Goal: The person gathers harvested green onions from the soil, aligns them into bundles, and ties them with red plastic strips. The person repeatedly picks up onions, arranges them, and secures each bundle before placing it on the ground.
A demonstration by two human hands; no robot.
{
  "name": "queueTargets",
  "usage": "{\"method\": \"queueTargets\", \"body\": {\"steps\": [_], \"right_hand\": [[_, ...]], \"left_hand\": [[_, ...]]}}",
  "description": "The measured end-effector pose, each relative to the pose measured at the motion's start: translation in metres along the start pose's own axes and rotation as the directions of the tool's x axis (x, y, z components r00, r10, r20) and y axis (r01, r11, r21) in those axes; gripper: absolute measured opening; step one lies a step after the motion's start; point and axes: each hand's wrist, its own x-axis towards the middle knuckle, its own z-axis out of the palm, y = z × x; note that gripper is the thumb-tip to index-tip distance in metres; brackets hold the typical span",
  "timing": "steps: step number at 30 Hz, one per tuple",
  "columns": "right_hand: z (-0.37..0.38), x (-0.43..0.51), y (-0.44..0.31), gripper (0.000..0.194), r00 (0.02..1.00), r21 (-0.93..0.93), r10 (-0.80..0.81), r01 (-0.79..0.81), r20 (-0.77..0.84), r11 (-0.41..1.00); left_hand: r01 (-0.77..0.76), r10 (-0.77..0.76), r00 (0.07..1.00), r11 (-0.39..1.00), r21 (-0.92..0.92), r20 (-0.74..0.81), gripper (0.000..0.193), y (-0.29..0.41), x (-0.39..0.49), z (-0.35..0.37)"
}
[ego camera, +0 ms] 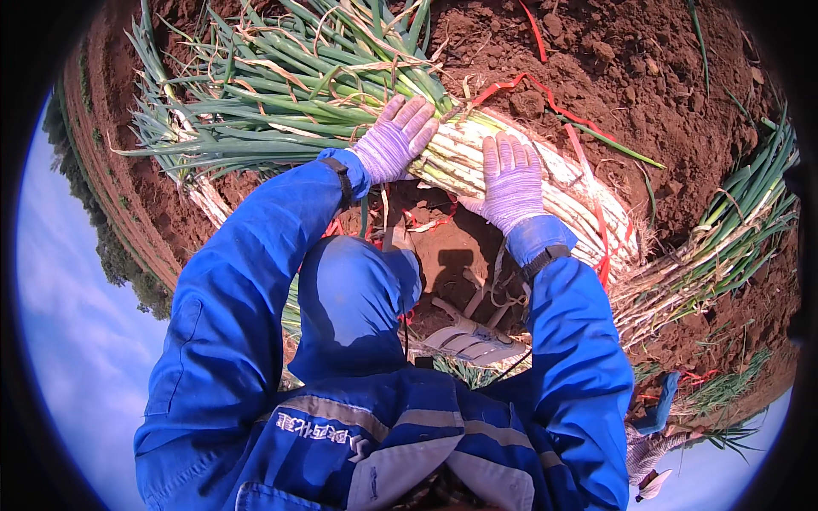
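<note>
A thick bundle of green onions lies across the soil before me, green leaves to the left and white stalks and roots to the right. My left hand, in a purple-and-white knit glove, holds it where the leaves meet the stalks. On the white stalks rests my right hand, gloved alike, its fingers over the top and its thumb at the near side. The undersides of both hands are hidden. A red plastic strip crosses the bundle near its root end, and another stretch of red strip trails over the soil beyond.
More green onions lie at the left and in a pile at the right. My bent knee is close below the bundle. Clods of reddish-brown soil spread beyond. Another person is partly visible at lower right.
</note>
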Motion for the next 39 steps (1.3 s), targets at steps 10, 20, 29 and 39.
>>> {"method": "queueTargets", "body": {"steps": [10, 20, 29, 39], "right_hand": [[-0.021, 0.003, -0.012, 0.121, 0.993, -0.079, 0.076, -0.069, 0.089, 0.994], [-0.037, 0.024, -0.038, 0.133, 0.98, -0.13, 0.199, -0.193, 0.029, 0.973], [-0.022, 0.023, -0.031, 0.128, 0.986, -0.094, 0.163, -0.16, 0.024, 0.983], [-0.018, 0.027, -0.026, 0.118, 0.981, -0.05, 0.157, -0.152, 0.118, 0.987]], "left_hand": [[0.009, -0.009, 1.0, 0.998, -0.055, 0.002, 0.099, 0.001, -0.003, -0.001], [-0.097, 0.09, 0.984, 0.995, 0.034, 0.151, 0.12, -0.013, 0.012, -0.022], [-0.24, 0.244, 0.921, 0.969, -0.049, 0.305, 0.135, -0.036, 0.021, -0.05], [-0.289, 0.285, 0.95, 0.957, 0.012, 0.13, 0.056, -0.046, 0.018, -0.009]]}}
